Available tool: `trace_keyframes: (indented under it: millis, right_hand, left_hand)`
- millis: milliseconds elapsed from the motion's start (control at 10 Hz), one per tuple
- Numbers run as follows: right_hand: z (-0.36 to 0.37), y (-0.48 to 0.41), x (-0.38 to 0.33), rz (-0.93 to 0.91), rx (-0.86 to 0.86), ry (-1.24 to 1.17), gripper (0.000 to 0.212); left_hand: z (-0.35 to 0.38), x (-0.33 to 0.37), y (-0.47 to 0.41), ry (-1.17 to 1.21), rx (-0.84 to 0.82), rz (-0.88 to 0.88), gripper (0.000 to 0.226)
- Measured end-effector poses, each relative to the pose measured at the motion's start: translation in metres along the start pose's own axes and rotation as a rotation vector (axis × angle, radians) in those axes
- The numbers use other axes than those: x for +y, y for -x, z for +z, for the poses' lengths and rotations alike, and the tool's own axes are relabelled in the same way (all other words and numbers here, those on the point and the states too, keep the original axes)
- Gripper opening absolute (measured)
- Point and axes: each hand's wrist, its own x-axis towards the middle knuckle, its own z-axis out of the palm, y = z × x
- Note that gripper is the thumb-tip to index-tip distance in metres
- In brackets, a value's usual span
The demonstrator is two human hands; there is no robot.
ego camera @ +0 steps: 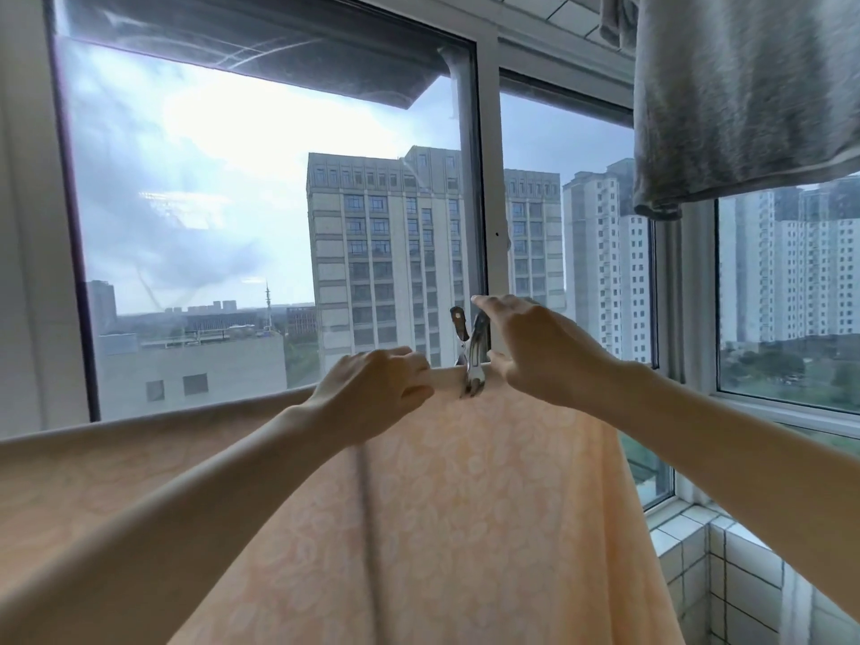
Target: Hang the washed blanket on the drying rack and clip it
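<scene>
A peach blanket (456, 505) with a pale leaf pattern hangs over a horizontal bar that it hides; its top fold runs from the left edge to the centre. A metal clip (472, 351) stands upright on that fold, jaws biting the cloth. My left hand (377, 388) grips the fold just left of the clip, fingers curled on the fabric. My right hand (526, 346) is beside the clip on its right, fingers spread, thumb and forefinger close to the clip's handles; whether they touch is unclear.
A large window (279, 225) with white frames lies straight ahead, tall buildings beyond. A grey cloth (744, 100) hangs from above at the upper right. A white tiled sill and wall (726, 565) stand at the lower right.
</scene>
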Motion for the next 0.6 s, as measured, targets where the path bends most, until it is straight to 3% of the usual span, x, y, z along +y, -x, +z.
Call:
trace_keyframes:
  millis: [200, 400, 600]
  right_hand:
    - [-0.006, 0.015, -0.025, -0.081, 0.088, 0.016, 0.050]
    - [-0.012, 0.040, -0.055, -0.175, 0.148, 0.052, 0.050]
    - [-0.008, 0.080, -0.100, -0.207, 0.042, -0.041, 0.046]
  left_hand:
    - [-0.035, -0.003, 0.038, -0.011, 0.005, -0.087, 0.028]
    - [-0.080, -0.023, 0.098, -0.137, -0.021, -0.272, 0.017]
    - [-0.126, -0.020, 0.175, -0.395, 0.024, -0.338, 0.036]
